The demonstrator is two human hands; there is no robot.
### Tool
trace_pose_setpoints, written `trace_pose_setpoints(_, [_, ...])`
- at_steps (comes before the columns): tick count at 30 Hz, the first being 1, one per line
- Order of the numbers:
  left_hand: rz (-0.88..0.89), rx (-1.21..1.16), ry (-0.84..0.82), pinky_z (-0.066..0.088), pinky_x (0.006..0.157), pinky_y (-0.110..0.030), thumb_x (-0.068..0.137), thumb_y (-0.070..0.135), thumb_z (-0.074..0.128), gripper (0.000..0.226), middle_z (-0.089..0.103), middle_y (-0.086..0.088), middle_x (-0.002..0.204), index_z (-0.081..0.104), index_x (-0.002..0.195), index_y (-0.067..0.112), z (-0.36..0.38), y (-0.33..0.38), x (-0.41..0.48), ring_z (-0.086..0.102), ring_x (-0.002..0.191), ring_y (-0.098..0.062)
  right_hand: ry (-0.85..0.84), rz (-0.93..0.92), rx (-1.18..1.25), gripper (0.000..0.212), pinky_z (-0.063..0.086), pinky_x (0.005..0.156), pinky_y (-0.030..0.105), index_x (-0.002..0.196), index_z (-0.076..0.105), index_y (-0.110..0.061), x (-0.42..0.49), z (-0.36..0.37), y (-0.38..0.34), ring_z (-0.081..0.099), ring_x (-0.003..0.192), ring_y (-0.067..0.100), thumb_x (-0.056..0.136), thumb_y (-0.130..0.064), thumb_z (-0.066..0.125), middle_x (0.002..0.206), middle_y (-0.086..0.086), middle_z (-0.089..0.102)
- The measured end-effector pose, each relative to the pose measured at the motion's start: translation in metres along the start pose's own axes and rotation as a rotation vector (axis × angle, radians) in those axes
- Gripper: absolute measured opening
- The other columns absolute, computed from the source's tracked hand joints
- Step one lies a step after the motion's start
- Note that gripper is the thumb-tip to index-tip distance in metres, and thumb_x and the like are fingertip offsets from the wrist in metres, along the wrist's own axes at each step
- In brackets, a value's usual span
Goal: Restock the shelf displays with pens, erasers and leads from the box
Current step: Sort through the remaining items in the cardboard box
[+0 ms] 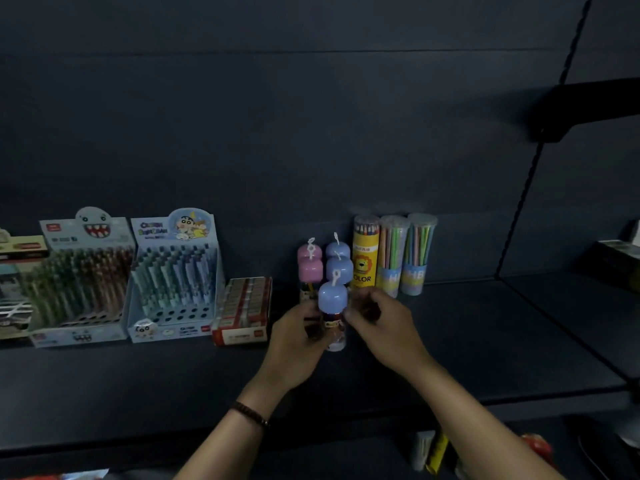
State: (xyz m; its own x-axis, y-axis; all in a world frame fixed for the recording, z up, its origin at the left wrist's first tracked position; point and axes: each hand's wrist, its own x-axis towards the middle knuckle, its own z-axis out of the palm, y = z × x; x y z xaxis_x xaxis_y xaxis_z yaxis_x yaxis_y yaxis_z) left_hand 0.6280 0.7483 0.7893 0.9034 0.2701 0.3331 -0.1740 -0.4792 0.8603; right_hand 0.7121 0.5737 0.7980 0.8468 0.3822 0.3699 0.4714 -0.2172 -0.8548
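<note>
Left hand (298, 337) and right hand (384, 327) curled round blue-capped tube (332, 298) just before standing tubes (310, 270); risk of toppling those with a nudge

1. A plain, dark blue-grey back panel (277, 116) fills the upper view.
2. A dark shelf (467, 341) runs across the lower half and meets the panel.
3. At the right, a black post (521, 202) rises, slanted in view, with a bracket (554, 129) under an upper shelf (606, 98).
4. The light is low throughout.
</note>
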Motion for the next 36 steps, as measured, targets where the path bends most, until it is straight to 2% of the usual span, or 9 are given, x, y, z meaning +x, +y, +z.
trace_pose_setpoints(2, [-0.005, -0.022, -0.005, 0.056, 0.087, -0.015, 0.089, 0.015, 0.084, 0.035, 0.078, 0.017, 0.111, 0.073, 0.120, 0.027, 0.005, 0.001, 0.005, 0.072, 0.105, 0.002, -0.043, 0.009, -0.016, 0.018, 0.050, 0.078, 0.008, 0.109, 0.074, -0.026, -0.002, 0.002, 0.002, 0.070, 0.095, -0.007, 0.093, -0.020, 0.081, 0.099, -0.019, 0.077])
trace_pose_setpoints(10, [-0.026, 0.030, 0.072, 0.051, 0.077, -0.006, 0.089, 0.009, 0.083, 0.031, 0.075, 0.019, 0.099, 0.067, 0.108, 0.028, 0.019, 0.002, 0.015, 0.069, 0.093, 0.012, 0.007, -0.012, -0.133, 0.025, 0.047, 0.080, 0.003, 0.115, 0.073, -0.027, 0.013, 0.005, 0.012, 0.066, 0.096, -0.011, 0.091, -0.023, 0.081, 0.102, -0.022, 0.074])
trace_pose_setpoints(16, [-0.007, 0.034, 0.072, 0.053, 0.080, -0.010, 0.091, 0.007, 0.081, 0.037, 0.076, 0.017, 0.102, 0.065, 0.106, 0.036, 0.020, -0.001, 0.016, 0.071, 0.096, 0.008, -0.017, 0.015, -0.173, 0.028, 0.048, 0.080, 0.004, 0.119, 0.072, -0.027, 0.015, 0.003, 0.013, 0.065, 0.098, -0.012, 0.092, -0.025, 0.081, 0.104, -0.020, 0.073])
trace_pose_setpoints(20, [0.000, 0.032, 0.043, 0.054, 0.084, -0.010, 0.090, 0.015, 0.084, 0.034, 0.076, 0.018, 0.108, 0.067, 0.115, 0.031, 0.013, 0.004, 0.009, 0.070, 0.100, 0.008, -0.047, 0.046, -0.190, 0.027, 0.046, 0.078, 0.004, 0.118, 0.070, -0.029, 0.007, -0.006, 0.003, 0.063, 0.097, -0.015, 0.092, -0.028, 0.080, 0.105, -0.021, 0.071])
trace_pose_setpoints(23, [0.026, 0.157, 0.026, 0.056, 0.091, -0.016, 0.093, 0.020, 0.081, 0.034, 0.070, 0.017, 0.116, 0.065, 0.122, 0.031, 0.001, 0.004, -0.006, 0.065, 0.107, 0.008, -0.040, 0.105, -0.226, 0.023, 0.045, 0.077, 0.003, 0.114, 0.068, -0.032, -0.015, -0.023, -0.005, 0.062, 0.096, -0.013, 0.094, -0.030, 0.078, 0.104, -0.023, 0.069])
trace_pose_setpoints(26, [0.047, 0.286, -0.011, 0.055, 0.088, -0.020, 0.096, 0.024, 0.075, 0.027, 0.061, 0.017, 0.112, 0.062, 0.116, 0.038, -0.001, 0.014, -0.036, 0.061, 0.101, 0.004, 0.062, 0.173, -0.287, 0.025, 0.046, 0.075, 0.004, 0.117, 0.070, -0.032, -0.057, -0.042, -0.012, 0.065, 0.090, -0.006, 0.093, -0.031, 0.079, 0.098, -0.017, 0.070])
trace_pose_setpoints(29, [0.166, 0.303, -0.135, 0.057, 0.080, -0.025, 0.096, 0.027, 0.074, 0.019, 0.062, 0.019, 0.103, 0.065, 0.109, 0.038, 0.016, 0.034, -0.073, 0.062, 0.095, 0.003, 0.213, 0.221, -0.348, 0.019, 0.047, 0.077, 0.006, 0.110, 0.073, -0.033, -0.123, -0.060, -0.017, 0.064, 0.092, -0.005, 0.093, -0.028, 0.079, 0.097, -0.018, 0.069])
trace_pose_setpoints(32, [0.306, 0.330, -0.345, 0.057, 0.073, -0.029, 0.096, 0.034, 0.071, 0.013, 0.060, 0.020, 0.098, 0.062, 0.103, 0.040, 0.054, 0.048, -0.114, 0.062, 0.089, -0.001, 0.341, 0.296, -0.472, 0.017, 0.043, 0.076, 0.004, 0.106, 0.073, -0.033, -0.203, -0.072, -0.015, 0.064, 0.089, -0.002, 0.092, -0.025, 0.078, 0.094, -0.018, 0.068])
trace_pose_setpoints(36, [0.442, 0.377, -0.672, 0.055, 0.074, -0.036, 0.097, 0.041, 0.063, 0.010, 0.058, 0.016, 0.102, 0.058, 0.105, 0.038, 0.117, 0.051, -0.189, 0.061, 0.093, -0.010, 0.288, 0.634, -0.595, 0.018, 0.042, 0.077, 0.008, 0.111, 0.071, -0.032, -0.339, -0.082, 0.005, 0.059, 0.083, 0.001, 0.094, -0.033, 0.073, 0.096, -0.013, 0.063])
